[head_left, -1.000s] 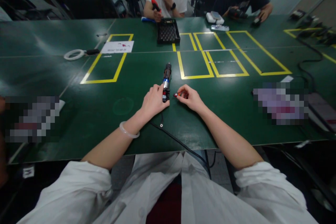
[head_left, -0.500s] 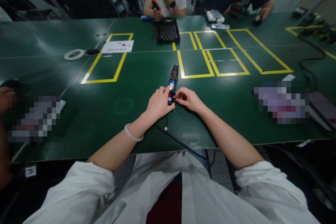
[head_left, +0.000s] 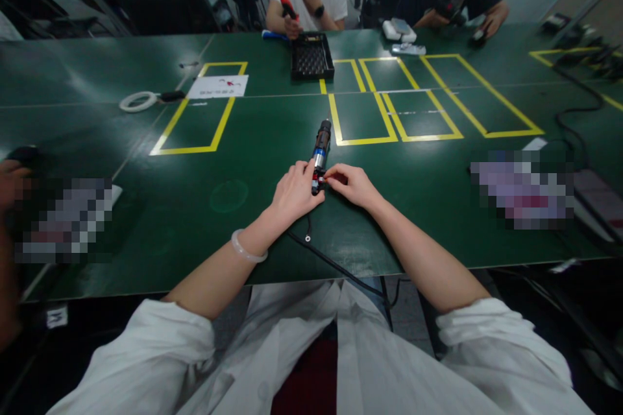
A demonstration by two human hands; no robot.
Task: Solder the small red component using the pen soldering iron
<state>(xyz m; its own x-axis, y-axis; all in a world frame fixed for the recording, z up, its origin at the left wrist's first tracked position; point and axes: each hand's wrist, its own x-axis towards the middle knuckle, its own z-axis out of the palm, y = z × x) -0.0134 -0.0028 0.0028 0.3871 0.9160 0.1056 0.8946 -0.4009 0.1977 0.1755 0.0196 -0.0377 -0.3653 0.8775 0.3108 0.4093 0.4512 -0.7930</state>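
L hand (head_left: 293, 195) curls round the near end of the motor (head_left: 320, 150) on the table (head_left: 146, 207); R hand (head_left: 354, 185) pinches a small red part (head_left: 327, 177) vs its base.

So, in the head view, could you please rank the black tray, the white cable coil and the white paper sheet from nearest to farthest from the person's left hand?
From the left hand:
1. White paper sheet, ahead and to the left, in the yellow box.
2. Black tray, straight ahead, far side of the table.
3. White cable coil, far left.
The sheet and tray are close to call.
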